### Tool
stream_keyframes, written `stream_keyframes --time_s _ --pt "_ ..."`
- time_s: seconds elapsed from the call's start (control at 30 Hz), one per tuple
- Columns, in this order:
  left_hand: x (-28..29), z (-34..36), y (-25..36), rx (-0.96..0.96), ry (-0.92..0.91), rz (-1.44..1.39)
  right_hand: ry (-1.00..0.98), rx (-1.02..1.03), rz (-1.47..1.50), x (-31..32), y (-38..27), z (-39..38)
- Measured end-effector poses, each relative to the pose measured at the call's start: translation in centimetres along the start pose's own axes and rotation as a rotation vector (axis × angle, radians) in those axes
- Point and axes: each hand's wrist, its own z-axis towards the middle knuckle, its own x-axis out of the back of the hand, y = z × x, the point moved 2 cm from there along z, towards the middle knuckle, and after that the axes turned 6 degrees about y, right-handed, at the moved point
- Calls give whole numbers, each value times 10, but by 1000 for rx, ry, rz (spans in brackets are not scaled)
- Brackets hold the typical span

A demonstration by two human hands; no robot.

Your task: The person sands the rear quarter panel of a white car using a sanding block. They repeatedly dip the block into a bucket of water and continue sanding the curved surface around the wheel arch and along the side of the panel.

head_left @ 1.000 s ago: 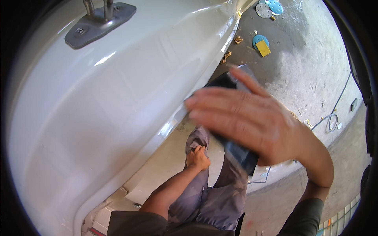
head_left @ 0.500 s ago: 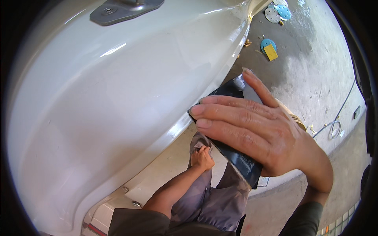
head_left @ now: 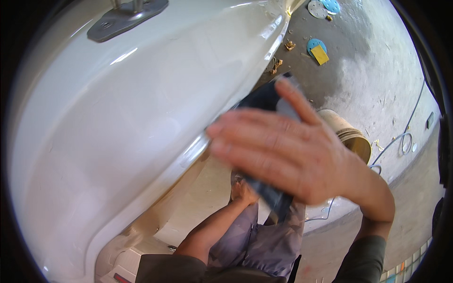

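Note:
My right hand (head_left: pixel 283 153), blurred by motion, lies with its fingers stretched across a black sheet (head_left: pixel 264 96) that looks like sandpaper. Its fingertips reach the lower lip of a glossy white curved panel (head_left: pixel 122 108), and the sheet sits along that edge. The thumb is hidden beneath, and one outer finger is spread away from the others. My left hand (head_left: pixel 244 193) rests at my knee with its fingers curled; the sheet partly covers it, so I cannot see whether anything is inside.
A metal bracket (head_left: pixel 127 21) is fixed to the panel's top. Perforated discs (head_left: pixel 317 9), a yellow pad (head_left: pixel 320 54) on a blue disc (head_left: pixel 311 44) and brown scraps (head_left: pixel 289 45) lie on the floor. A bucket (head_left: pixel 351 134) lies tipped beside my right hand, near a hose (head_left: pixel 391 150).
My right hand and the black sheet have slid left along the panel's edge. The view has shifted, so more of the bucket shows. My left hand stays at my knee.

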Motion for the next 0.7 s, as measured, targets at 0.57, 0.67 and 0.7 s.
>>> stream_keyframes --time_s 0.57,0.67,0.7 --pt "-29 8 -19 290 -202 236 233 -29 -92 -61 15 -25" --pt "-38 7 -18 270 -211 261 216 72 -77 -62 0 -21" --pt "-42 7 -20 271 -222 263 234 78 -98 -64 1 -21"
